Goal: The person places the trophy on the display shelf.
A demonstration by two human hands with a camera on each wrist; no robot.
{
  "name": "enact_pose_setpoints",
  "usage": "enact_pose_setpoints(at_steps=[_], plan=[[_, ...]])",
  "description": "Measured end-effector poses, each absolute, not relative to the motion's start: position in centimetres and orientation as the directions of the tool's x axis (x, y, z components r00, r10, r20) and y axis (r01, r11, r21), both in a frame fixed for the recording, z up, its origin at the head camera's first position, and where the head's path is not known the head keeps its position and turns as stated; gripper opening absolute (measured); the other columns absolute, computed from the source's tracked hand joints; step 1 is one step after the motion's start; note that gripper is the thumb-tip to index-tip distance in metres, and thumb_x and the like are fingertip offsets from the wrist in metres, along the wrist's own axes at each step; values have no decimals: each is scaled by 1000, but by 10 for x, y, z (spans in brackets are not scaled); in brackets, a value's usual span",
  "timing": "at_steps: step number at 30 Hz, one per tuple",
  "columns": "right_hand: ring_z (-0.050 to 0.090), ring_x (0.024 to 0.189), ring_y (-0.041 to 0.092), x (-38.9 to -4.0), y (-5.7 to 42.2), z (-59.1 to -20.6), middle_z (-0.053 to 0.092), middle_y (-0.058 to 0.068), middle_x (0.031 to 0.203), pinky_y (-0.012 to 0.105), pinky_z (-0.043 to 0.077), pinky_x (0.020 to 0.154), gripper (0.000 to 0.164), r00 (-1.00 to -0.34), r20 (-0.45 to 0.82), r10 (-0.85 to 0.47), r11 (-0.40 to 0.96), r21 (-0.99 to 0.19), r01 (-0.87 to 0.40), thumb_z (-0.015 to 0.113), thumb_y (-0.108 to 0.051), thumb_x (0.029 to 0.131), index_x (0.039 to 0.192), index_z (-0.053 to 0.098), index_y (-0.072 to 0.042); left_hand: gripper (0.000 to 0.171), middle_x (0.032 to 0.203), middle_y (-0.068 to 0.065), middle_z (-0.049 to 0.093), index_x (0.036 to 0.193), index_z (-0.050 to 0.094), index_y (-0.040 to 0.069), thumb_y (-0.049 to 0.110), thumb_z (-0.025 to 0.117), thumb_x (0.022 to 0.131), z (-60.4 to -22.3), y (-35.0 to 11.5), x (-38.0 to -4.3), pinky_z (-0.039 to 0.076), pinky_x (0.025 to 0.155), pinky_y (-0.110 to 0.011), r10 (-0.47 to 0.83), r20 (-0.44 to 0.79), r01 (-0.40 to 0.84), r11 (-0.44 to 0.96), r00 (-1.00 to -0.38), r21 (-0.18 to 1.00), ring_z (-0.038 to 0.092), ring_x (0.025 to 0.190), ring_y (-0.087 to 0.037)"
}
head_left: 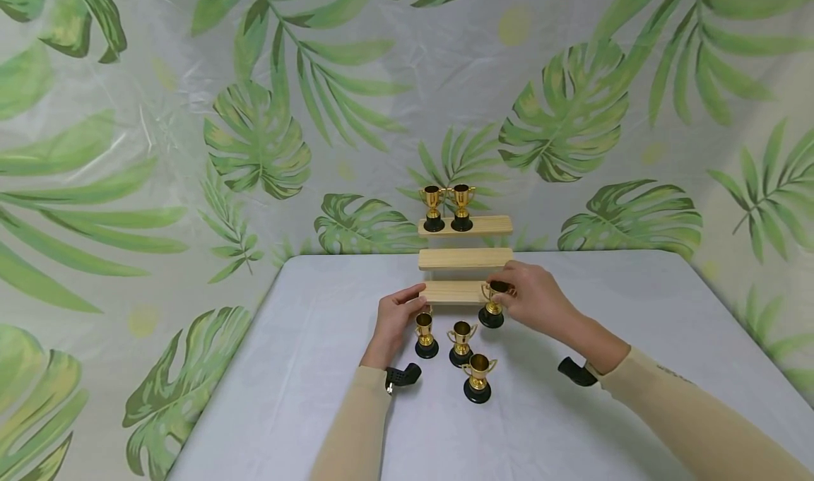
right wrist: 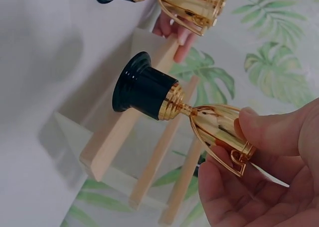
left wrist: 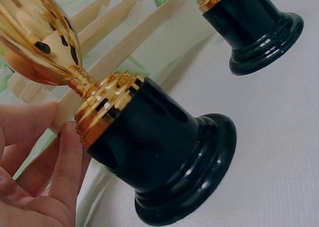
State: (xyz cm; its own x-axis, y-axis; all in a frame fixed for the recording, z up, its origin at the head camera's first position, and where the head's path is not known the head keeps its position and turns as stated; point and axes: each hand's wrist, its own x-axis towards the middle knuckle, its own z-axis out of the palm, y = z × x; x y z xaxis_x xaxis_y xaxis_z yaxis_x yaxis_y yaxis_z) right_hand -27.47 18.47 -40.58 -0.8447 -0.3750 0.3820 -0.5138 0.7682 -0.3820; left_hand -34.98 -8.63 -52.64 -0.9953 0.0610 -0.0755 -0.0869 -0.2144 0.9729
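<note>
My right hand (head_left: pixel 535 294) pinches a small gold trophy cup (right wrist: pixel 222 127) by its bowl, near one handle. Its black base is held off the table, in front of the lowest step's right part. At the left end of a small wooden three-step shelf (head_left: pixel 453 293), my left hand (head_left: pixel 391 323) grips the lowest board between thumb and fingers. Close by that hand stands another trophy (left wrist: pixel 154 137), upright on the table. Two more trophies, a middle one (head_left: pixel 461 344) and a nearer one (head_left: pixel 478 378), stand in front of the shelf.
On the top board, two trophies stand side by side, a left one (head_left: pixel 433 209) and a right one (head_left: pixel 461 208). The middle board (head_left: pixel 466 258) lies between the other two steps. A white cloth covers the table (head_left: pixel 305 340); a leaf-patterned curtain (head_left: pixel 458 64) hangs behind.
</note>
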Motion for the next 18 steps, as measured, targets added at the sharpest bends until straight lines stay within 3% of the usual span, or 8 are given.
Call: enact_pose_setpoints(at_steps=[18], plan=[[51, 66, 13, -275, 186, -394, 61, 0, 88, 30, 44, 56, 33, -856, 372, -358, 772, -398, -495, 81, -8, 85, 117, 74, -3, 31, 116, -15, 68, 119, 74, 4, 1, 76, 88, -526, -84, -349, 59, 83, -29, 38, -63, -70, -208, -997, 976, 73, 84, -19]])
